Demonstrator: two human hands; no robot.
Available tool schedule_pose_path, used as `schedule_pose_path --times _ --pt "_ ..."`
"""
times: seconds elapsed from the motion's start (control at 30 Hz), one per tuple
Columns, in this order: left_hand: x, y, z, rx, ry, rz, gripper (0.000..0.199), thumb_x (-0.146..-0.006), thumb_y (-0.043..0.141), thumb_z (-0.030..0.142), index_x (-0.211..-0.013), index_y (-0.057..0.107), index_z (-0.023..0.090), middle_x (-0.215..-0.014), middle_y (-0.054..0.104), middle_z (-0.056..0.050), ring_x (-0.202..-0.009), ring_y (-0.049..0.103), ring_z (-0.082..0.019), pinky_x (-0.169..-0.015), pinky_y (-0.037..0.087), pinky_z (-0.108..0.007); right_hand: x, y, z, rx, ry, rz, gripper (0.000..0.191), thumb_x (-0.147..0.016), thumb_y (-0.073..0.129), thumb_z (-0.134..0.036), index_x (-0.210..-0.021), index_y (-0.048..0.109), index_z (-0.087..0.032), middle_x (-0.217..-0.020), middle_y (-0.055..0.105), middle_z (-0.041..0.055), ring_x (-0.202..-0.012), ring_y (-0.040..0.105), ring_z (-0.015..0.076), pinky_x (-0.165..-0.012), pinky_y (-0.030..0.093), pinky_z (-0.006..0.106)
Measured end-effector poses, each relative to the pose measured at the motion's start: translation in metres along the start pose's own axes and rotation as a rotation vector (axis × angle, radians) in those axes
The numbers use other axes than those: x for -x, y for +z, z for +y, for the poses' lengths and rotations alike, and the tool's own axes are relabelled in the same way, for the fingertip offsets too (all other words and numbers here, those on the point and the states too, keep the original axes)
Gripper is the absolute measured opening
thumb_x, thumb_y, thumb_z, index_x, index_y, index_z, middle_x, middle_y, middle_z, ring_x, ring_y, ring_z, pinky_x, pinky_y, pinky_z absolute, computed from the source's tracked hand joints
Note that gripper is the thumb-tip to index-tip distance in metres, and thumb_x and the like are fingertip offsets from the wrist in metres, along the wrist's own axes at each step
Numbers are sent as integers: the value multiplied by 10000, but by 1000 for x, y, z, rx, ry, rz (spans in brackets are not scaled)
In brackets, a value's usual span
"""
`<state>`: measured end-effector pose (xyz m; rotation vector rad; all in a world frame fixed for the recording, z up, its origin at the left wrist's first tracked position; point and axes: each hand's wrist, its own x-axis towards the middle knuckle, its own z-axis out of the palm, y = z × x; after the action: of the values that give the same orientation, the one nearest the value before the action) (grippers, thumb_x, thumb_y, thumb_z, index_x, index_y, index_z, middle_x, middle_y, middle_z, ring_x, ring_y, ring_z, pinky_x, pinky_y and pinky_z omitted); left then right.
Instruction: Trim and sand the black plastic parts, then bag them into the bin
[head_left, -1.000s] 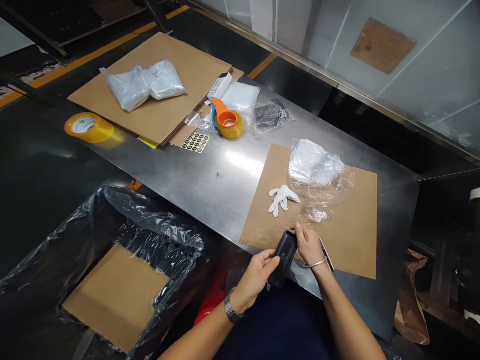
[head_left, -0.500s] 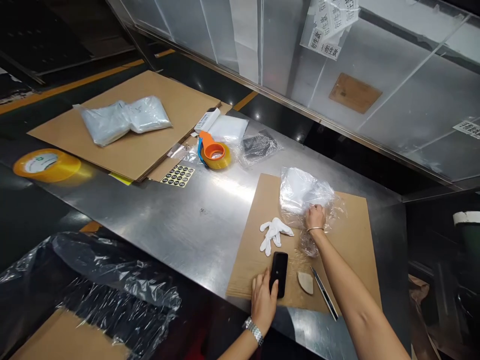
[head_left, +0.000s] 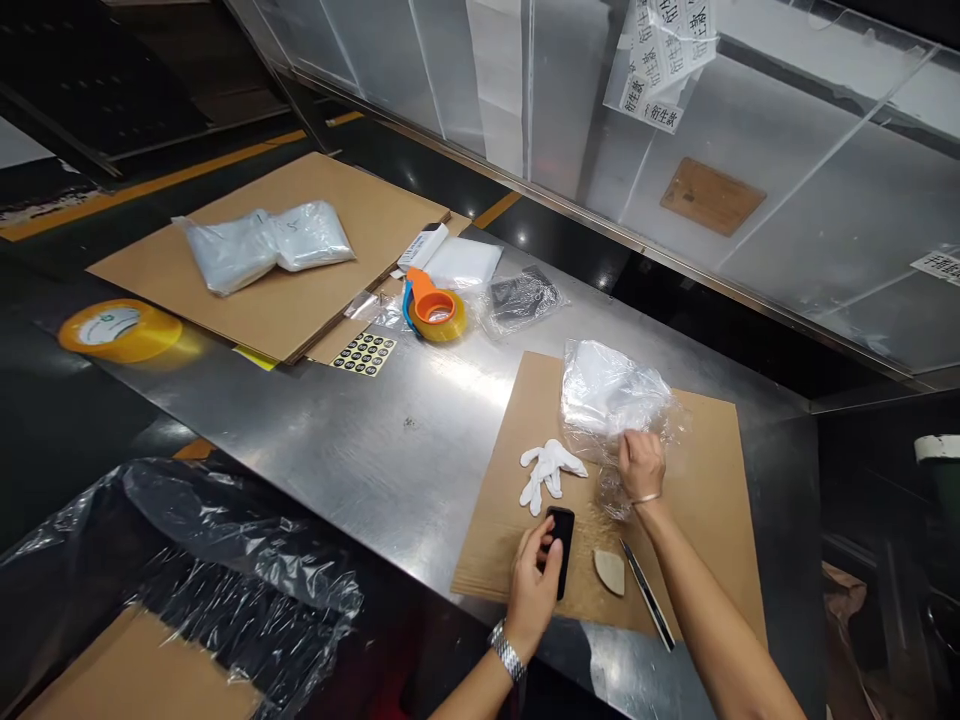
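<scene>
My left hand [head_left: 534, 575] is over a black phone-like device [head_left: 564, 575], thumb and fingers curved and apart. Whether it touches the device I cannot tell. My right hand [head_left: 643, 467] is curled into a fist at the lower right edge of clear plastic bags [head_left: 600, 385]; what its fingers hold, if anything, is hidden. White gloves [head_left: 550, 472] lie left of the bags. A pale wedge-shaped piece [head_left: 609, 572] and a slim pen-like or knife-like tool [head_left: 649, 597] rest between my arms. Beneath all of these is a cardboard sheet [head_left: 709, 480].
The metal table [head_left: 390, 450] also bears stacked cardboard [head_left: 247, 300] with filled plastic bags [head_left: 307, 240], a tape roll [head_left: 120, 330], an orange tape dispenser [head_left: 431, 300], a sticker sheet [head_left: 365, 354] and a bagged dark item [head_left: 525, 295]. A translucent panel [head_left: 570, 110] stands behind.
My right hand has drawn back slightly toward me from the plastic bags, still curled. My left hand has shifted up and over the black device, its fingers more bent.
</scene>
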<state>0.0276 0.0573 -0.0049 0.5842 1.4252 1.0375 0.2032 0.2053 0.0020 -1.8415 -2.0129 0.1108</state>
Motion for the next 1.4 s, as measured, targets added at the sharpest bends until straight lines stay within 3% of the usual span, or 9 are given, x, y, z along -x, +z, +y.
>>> schedule_pose_path --times 0.13,0.3,0.5,0.63,0.77,0.93,1.17,1.3,1.4 --pt "-9 25 20 315 -126 -158 502 -762 610 398 -1207 520 184 -1223 561 -129 -1080 551 -234 -917 433 -366 67 -27 -55 -107 -119 -105 219 -892 453 -256 -1003 623 -174 -710 557 32 -725 509 173 -681 415 336" --pt "-5 24 31 566 -287 -271 360 -803 566 383 -1075 590 148 -1125 635 -128 -1027 598 -228 -921 446 -365 131 -51 -101 -320 -131 -214 249 -873 444 -239 -1014 648 -216 -808 603 73 -770 502 192 -695 384 328" --pt "19 -16 38 591 -407 -404 270 -834 535 308 -1029 600 134 -1250 554 -153 -990 616 -277 -801 506 -414 139 -61 -64 -570 248 -239 408 -902 365 -414 -1159 546 -154 -1029 577 141 -971 498 239 -828 386 410" --pt "32 -32 39 523 -419 -449 269 -828 534 319 -1005 607 130 -1226 568 -166 -976 620 -310 -740 517 -413 135 -57 -46 -831 373 -532 513 -848 385 -577 -800 651 -141 -671 622 66 -613 563 155 -570 437 275" --pt "38 -40 34 401 -348 -379 333 -798 564 356 -1010 609 103 -1157 597 -197 -960 620 -324 -757 503 -445 142 -58 -51 -987 421 -679 511 -764 482 -633 -640 576 -147 -527 548 5 -455 459 92 -461 371 219" --pt "50 -44 26 170 -85 -55 312 -750 622 391 -990 598 193 -946 643 -61 -873 603 -169 -779 473 -279 146 -69 -73 -984 407 -629 394 -739 564 -546 -643 529 -166 -541 503 -27 -489 421 89 -480 330 210" --pt "67 -45 17 -186 80 -118 331 -746 593 432 -564 559 157 -508 513 19 -475 470 -106 -476 402 -221 157 -67 -107 -828 189 -595 230 -742 605 -331 -595 529 -171 -541 467 -46 -528 403 91 -506 312 201" --pt "66 -60 8 -409 214 53 304 -819 481 390 -627 568 171 -572 545 -10 -554 522 -154 -563 435 -278 163 -51 -108 -703 169 -481 254 -865 440 -325 -676 509 -171 -570 461 -31 -533 422 104 -503 338 208" --pt "68 -67 3 -589 366 141 232 -778 544 314 -947 620 175 -926 618 -100 -915 553 -261 -800 426 -398 167 -41 -116 -603 65 -422 245 -882 409 -293 -696 519 -178 -647 506 8 -639 457 143 -576 362 245"
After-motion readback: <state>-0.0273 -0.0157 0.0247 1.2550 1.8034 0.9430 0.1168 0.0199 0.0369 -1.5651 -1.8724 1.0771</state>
